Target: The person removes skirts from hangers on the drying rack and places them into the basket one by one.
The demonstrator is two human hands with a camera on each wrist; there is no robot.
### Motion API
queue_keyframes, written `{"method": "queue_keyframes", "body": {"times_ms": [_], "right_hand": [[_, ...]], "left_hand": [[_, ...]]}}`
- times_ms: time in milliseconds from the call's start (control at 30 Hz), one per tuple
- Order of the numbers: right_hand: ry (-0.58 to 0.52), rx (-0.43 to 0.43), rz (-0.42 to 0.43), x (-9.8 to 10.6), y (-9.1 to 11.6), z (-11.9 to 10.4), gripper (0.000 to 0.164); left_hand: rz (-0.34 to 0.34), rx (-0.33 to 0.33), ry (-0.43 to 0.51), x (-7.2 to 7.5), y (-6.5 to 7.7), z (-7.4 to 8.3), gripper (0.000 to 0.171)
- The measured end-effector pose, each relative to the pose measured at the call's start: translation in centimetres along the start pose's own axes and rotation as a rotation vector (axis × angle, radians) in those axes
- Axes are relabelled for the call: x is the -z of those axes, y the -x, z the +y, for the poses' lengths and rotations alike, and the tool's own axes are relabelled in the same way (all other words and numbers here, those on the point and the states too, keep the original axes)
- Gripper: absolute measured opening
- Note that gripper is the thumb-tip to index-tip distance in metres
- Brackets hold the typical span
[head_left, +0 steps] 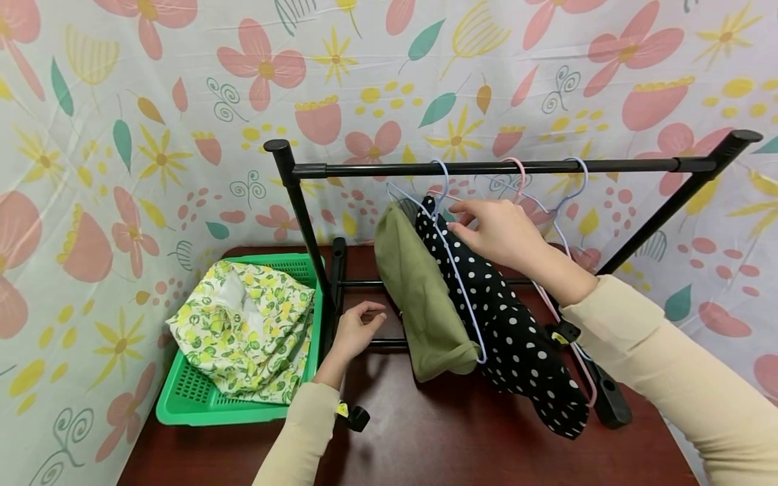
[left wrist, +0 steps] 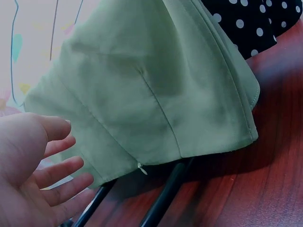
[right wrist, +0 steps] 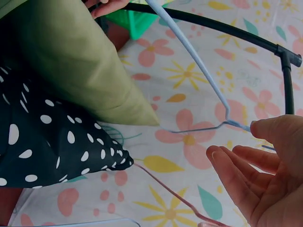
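On a light blue hanger (head_left: 458, 277) hangs an olive green garment (head_left: 410, 290) with stitched darts and a small zip pull (left wrist: 142, 168) at its lower edge. My right hand (head_left: 501, 229) is at the hanger's neck, its thumb tip against the blue hanger in the right wrist view and the fingers apart below. Beside the green garment, a black garment with white dots (head_left: 495, 304) hangs from a pink hanger (right wrist: 175, 191). My left hand (head_left: 358, 331) holds nothing, its fingers loosely spread next to the green garment.
A black rack (head_left: 389, 170) stands on the dark red table (head_left: 425, 439). Another blue hanger (head_left: 577, 182) hangs at the right of its bar. Left of the rack, a green basket (head_left: 188, 405) holds a lemon-print cloth (head_left: 261, 337). A flower-print curtain (head_left: 182, 81) closes the back.
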State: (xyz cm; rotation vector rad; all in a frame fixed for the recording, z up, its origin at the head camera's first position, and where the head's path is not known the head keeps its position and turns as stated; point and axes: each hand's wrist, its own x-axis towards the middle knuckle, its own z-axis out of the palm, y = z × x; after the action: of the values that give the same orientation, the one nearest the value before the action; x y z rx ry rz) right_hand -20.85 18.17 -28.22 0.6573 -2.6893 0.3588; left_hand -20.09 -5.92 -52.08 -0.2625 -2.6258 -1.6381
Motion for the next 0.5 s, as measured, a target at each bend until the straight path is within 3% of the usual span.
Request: {"method": "queue_keyframes", "body": {"times_ms": [267, 500], "right_hand": [[-0.026, -0.001, -0.071, 0.0, -1.1, -0.2, 0.031], [-0.043, -0.083, -0.168, -0.1, -2.2, -0.8, 0.037]], "left_hand": [[-0.006, 0.028, 0.029, -0.7, -0.1, -0.3, 0.023], [-0.006, 0.081, 0.032, -1.4, -0.3, -0.7, 0.026]]}}
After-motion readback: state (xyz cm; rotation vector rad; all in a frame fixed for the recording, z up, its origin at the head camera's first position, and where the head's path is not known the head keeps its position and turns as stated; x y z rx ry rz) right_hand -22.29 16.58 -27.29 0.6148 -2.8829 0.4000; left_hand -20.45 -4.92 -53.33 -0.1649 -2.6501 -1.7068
